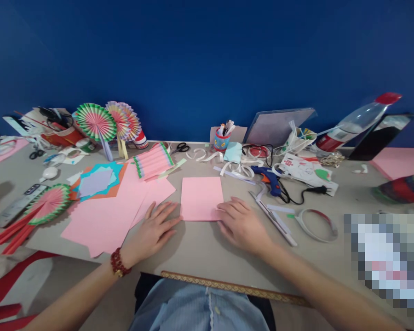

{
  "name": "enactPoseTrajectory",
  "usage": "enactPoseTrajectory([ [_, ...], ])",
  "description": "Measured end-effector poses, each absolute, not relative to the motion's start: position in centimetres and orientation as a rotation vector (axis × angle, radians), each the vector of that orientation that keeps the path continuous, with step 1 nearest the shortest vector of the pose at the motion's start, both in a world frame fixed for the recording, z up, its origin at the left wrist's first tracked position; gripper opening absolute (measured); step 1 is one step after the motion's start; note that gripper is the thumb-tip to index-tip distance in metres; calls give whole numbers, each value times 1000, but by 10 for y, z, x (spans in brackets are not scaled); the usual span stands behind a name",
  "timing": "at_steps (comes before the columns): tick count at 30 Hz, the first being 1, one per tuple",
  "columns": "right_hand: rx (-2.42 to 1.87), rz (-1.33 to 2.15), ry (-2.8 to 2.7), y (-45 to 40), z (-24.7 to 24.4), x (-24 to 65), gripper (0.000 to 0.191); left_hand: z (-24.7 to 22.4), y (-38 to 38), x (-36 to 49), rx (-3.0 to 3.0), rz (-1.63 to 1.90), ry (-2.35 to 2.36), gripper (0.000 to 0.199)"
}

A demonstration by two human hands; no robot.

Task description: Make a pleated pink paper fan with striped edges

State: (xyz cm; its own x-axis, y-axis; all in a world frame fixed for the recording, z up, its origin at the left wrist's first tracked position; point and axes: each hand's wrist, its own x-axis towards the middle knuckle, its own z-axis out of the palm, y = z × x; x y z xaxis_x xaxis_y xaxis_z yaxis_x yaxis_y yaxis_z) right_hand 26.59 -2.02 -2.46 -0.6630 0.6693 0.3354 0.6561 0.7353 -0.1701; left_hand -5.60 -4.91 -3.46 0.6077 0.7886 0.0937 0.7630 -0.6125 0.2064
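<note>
A rectangular pink paper (202, 197), perhaps several stacked or folded sheets, lies flat on the table in front of me. My left hand (156, 230) rests palm down at its left, fingers spread, the fingertips by the lower left corner. My right hand (242, 223) lies on the other side with fingers slightly bent, their tips touching the paper's right edge. Its thumb sits low near the lower right corner. Large pink sheets (106, 220) spread out left of my left hand, and a pleated pink paper (153, 161) with green edges lies beyond them.
Paper fans (95, 122) stand at the back left. To the right are a utility knife (276, 220), a blue glue gun (267, 178) with its cord, and a white headband (317, 225). Farther back are scissors (181, 147), a pen cup (222, 140) and a tilted plastic bottle (355, 122).
</note>
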Motion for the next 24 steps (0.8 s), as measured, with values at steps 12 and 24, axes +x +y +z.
enactPoseTrajectory([
  [12,-988,581,-2266,-19,-30,241,17,-23,-69,-28,1495,701,1225,38],
  [24,-906,364,-2202,-41,-1,240,29,-2,-34,11,2237,895,1323,27],
])
